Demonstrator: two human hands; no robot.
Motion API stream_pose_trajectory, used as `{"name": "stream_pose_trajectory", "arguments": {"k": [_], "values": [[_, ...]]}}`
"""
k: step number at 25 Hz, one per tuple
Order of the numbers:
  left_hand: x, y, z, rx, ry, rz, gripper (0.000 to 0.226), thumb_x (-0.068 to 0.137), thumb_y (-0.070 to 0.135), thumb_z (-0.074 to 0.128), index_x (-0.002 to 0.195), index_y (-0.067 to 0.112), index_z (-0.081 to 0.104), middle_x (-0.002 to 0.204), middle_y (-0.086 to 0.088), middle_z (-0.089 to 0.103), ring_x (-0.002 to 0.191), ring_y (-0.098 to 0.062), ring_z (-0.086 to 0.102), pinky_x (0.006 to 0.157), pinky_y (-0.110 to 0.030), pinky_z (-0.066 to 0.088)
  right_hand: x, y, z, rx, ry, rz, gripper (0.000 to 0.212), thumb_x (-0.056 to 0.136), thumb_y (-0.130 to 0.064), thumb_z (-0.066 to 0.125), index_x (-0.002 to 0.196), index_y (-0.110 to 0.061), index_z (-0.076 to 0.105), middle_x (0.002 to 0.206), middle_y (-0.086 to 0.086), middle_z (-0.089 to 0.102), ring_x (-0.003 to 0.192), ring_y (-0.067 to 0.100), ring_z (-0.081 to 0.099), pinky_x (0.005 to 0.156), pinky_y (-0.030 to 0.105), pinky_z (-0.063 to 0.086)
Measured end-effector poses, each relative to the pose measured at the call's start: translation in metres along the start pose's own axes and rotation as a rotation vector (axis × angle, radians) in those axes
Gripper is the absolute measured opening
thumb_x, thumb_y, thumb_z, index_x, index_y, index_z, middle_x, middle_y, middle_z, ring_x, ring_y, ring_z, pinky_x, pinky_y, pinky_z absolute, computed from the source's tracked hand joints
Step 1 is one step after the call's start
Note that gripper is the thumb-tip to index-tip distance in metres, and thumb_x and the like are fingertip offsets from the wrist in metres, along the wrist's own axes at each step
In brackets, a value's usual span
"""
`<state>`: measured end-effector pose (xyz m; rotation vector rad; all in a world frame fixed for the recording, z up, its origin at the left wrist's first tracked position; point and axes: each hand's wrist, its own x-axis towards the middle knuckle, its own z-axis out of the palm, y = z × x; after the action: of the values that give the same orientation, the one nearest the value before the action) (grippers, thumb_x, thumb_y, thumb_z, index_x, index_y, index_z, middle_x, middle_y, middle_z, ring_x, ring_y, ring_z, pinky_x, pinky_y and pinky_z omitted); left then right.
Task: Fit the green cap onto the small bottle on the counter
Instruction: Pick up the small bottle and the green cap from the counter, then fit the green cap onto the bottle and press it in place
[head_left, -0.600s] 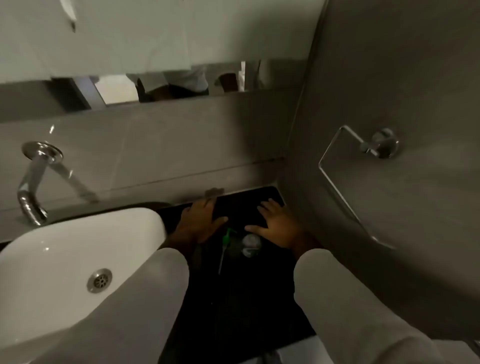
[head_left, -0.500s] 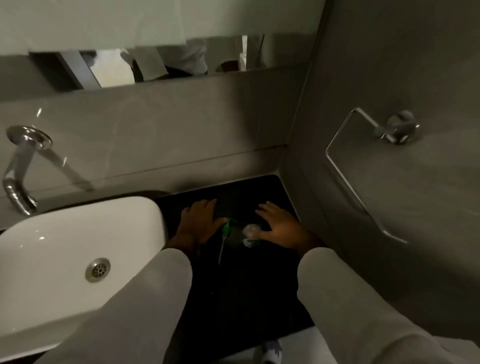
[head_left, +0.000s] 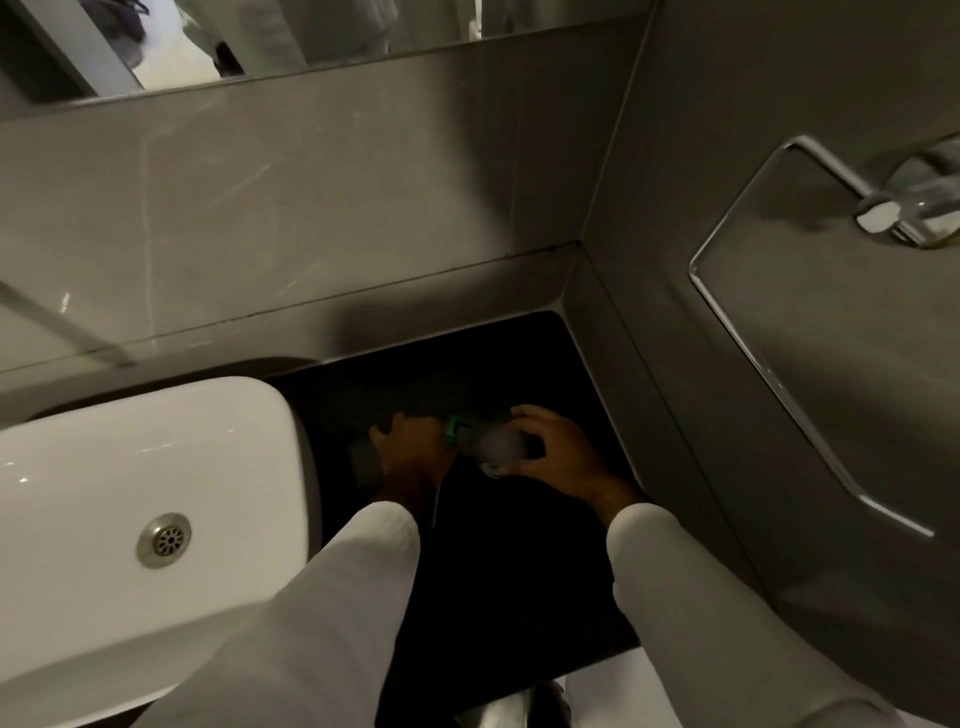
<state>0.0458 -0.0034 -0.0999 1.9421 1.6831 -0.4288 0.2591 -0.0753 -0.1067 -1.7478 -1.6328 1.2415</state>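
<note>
On the black counter (head_left: 519, 571) in the corner, my right hand (head_left: 556, 449) is wrapped around a small clear bottle (head_left: 498, 446), blurred and lying roughly sideways. My left hand (head_left: 410, 447) holds the green cap (head_left: 456, 432) at its fingertips, right at the bottle's left end. A thin dark tube hangs down from the cap between my wrists. Whether the cap touches the bottle's neck I cannot tell.
A white basin (head_left: 156, 467) with a metal drain (head_left: 163, 540) fills the left side, close to my left sleeve. Grey tiled walls close the back and the right. A chrome towel ring (head_left: 779, 374) juts from the right wall. A mirror (head_left: 208, 36) runs along the top.
Both hands were flat on the counter beside the cap and bottle. Now the right hand has closed on the bottle, the left on the cap. The camera has tilted down and closer.
</note>
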Motion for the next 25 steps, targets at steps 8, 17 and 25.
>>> {"name": "stream_pose_trajectory", "arguments": {"k": [8, 17, 25], "values": [[-0.003, -0.014, -0.056, -0.555, 0.298, -0.062, 0.034, 0.076, 0.041, 0.078, 0.105, 0.024, 0.074, 0.110, -0.006, 0.074, 0.109, -0.028, 0.066, 0.103, -0.050, 0.047, 0.026, -0.008, -0.011, -0.120, -0.065, 0.032, 0.053, 0.075, -0.040, 0.083, 0.122, -0.021, 0.070, 0.159, -0.002, 0.038, 0.155, 0.022, 0.014, 0.126, 0.052, 0.020], [-0.025, 0.012, -0.097, -1.183, 0.442, 0.461, 0.032, 0.079, 0.029, 0.081, 0.110, 0.028, 0.075, 0.108, 0.005, 0.078, 0.104, -0.014, 0.073, 0.092, -0.027, 0.057, 0.033, -0.013, -0.014, -0.246, -0.009, 0.014, 0.051, 0.068, -0.050, 0.083, 0.113, -0.027, 0.074, 0.163, -0.005, 0.030, 0.157, 0.025, 0.001, 0.122, 0.067, 0.003], [-0.023, 0.024, -0.074, -1.012, 0.490, 0.415, 0.028, 0.075, 0.043, 0.080, 0.101, 0.051, 0.071, 0.101, 0.022, 0.077, 0.098, 0.003, 0.071, 0.085, -0.017, 0.055, 0.035, -0.017, -0.017, -0.263, -0.020, 0.003, 0.046, 0.071, -0.050, 0.082, 0.109, -0.026, 0.074, 0.164, -0.006, 0.027, 0.157, 0.025, -0.003, 0.122, 0.066, -0.002]]}}
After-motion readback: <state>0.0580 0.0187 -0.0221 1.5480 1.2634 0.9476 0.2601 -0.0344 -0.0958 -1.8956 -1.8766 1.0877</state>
